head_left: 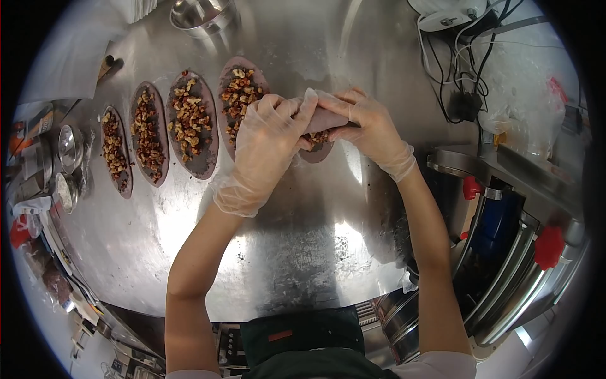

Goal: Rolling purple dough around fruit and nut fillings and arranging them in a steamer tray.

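Note:
Both my hands wear clear plastic gloves. Between them is a piece of purple dough [326, 120], its far edge lifted and folded over a nut filling that still shows on the near side. My left hand [268, 136] pinches the dough's left part, and its wrist is over part of a neighbouring oval. My right hand [369, 126] grips the folded dough from the right with thumb and fingers. To the left lie several flat ovals of the same dough [192, 123], spread with a dark layer and topped with chopped nuts and reddish-brown bits.
The work surface is a steel table [297, 265]. A metal bowl [203, 16] stands at the far edge. Cables and a black plug [464, 106] lie at the far right, by clear plastic bags [524, 120]. Metal equipment with red knobs [549, 247] is at right; small clear bowls [70, 148] stand left.

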Demonstrator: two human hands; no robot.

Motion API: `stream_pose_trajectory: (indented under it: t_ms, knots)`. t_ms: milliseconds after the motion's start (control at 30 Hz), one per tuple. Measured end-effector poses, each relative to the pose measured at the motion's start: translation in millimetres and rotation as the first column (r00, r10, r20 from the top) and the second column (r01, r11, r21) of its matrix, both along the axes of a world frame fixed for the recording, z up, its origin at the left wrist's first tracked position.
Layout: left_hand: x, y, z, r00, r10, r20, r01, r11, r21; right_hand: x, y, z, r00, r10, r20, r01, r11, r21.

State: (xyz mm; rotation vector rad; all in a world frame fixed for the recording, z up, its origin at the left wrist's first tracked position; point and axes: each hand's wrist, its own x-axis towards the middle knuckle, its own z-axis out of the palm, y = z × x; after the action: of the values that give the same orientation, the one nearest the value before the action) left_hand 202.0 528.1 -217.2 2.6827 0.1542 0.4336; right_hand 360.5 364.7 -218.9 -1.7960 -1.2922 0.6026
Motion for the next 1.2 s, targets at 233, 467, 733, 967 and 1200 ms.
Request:
stream_pose_trajectory:
  t_ms: [233, 467, 733, 967, 1200]
  knots:
    - [-3.7, -2.2, -1.9, 0.992, -0.032, 0.125, 0.032, 0.999, -0.001, -6.4, -0.5, 1.7, 0.995, -0.024, 0.098, 0.026, 1.0, -0.014]
    - [-12.1, -4.9, -8.9, 0.975, -0.065, 0.213, 0.05, 0.996, 0.076, -13.4, -4.0, 1.9, 0.99, -0.023, 0.141, 0.012, 0.997, 0.074]
    - [-12.9, -11.8, 6.5, 0.985, 0.076, 0.158, -0.039, 0.974, -0.225, -20.5, -9.8, -0.3, 0.995, -0.007, 0.097, 0.005, 1.0, 0.027]
    - [-23.0, -8.5, -4.7, 0.987, -0.067, 0.149, 0.073, 0.997, -0.038, -28.4, -10.6, 8.0, 0.981, -0.07, -0.183, 0.082, 0.995, 0.059]
    - [-25.6, -12.8, -1.2, 0.998, 0.006, 0.058, 0.001, 0.992, -0.127, -31.0, -12.3, 15.4, 0.996, 0.027, 0.085, -0.024, 0.999, -0.035]
